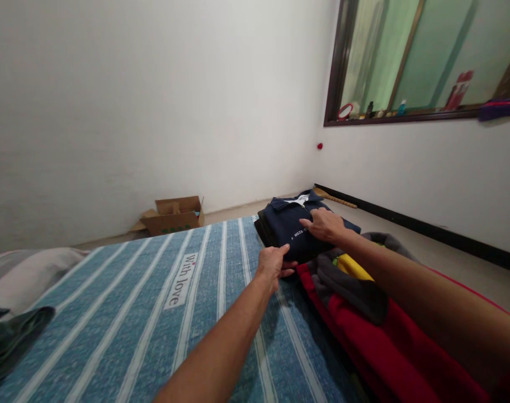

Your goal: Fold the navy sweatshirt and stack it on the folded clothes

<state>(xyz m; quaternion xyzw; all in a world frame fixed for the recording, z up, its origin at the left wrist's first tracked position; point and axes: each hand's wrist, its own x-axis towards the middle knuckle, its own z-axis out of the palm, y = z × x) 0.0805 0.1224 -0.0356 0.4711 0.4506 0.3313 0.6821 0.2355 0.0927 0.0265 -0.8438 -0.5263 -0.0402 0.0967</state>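
A folded navy zip-up jacket [289, 217] with a collar and small white lettering lies on other dark folded clothes [263, 230] at the far corner of the bed. My left hand [274, 265] pinches the jacket's near edge, thumb above and fingers underneath. On top of the jacket rests my right hand [325, 225], its thumb and fingers apart; part of the fingers is hidden from view. A red garment with grey and yellow parts [364, 322] lies loosely beneath my right forearm, close to the jacket.
The bed has a blue striped sheet [154, 291]. Dark green cloth [15, 341] and pale striped bedding [37, 274] are at the left. An open cardboard box [173, 218] stands beyond the bed, by the wall. Small items line the window sill [410, 117] at the right.
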